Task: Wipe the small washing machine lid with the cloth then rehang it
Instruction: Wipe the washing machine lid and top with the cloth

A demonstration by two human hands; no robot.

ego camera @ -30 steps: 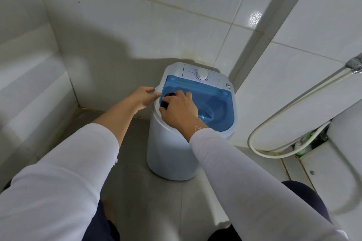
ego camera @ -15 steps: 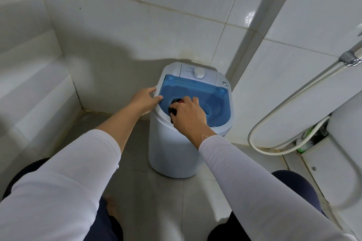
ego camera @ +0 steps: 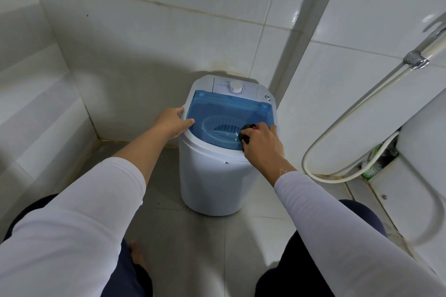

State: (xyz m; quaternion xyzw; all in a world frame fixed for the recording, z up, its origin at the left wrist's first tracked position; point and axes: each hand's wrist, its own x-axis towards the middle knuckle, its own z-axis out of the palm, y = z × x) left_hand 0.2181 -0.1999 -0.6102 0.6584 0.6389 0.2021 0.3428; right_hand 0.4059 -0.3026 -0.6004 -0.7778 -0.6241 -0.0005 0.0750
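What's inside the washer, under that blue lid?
Through the clear blue lid a round ribbed tub shows, and I see no laundry in it. The right hand and its dark cloth cover the tub's right edge.

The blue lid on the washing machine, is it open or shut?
Shut: the translucent blue plastic lid lies flat on the white washing machine; the tub shows through it.
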